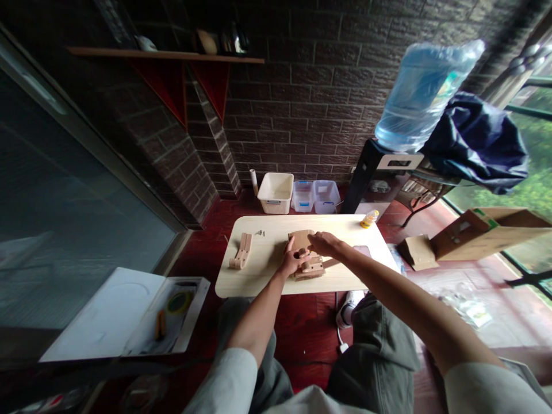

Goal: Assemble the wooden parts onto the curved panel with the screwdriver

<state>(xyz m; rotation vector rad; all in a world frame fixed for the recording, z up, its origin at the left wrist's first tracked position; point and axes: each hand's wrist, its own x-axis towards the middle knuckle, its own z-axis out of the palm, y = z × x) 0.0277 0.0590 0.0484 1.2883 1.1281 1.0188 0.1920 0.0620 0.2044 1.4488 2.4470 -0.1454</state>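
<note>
Head view: left hand (pixel 292 261) part-spread, gripping wooden piece (pixel 316 267) beneath; right hand (pixel 323 242) curled, contents unclear; wooden piece may slip if grip eases; small parts (pixel 260 233) leftward may scatter if worktop (pixel 263 276) jolted.

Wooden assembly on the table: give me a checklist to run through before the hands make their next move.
1. Left hand on the wooden assembly: ok, touching it.
2. Right hand positioned at the assembly: ok; its fingers are bunched there.
3. What the right hand grips: cannot tell, too small.
4. Loose wooden piece clear of the hands: ok, apart on the table's left side.
5. Small dark parts within the tabletop: ok, near that piece.
6. Assembly's joints tight: cannot tell.
</note>
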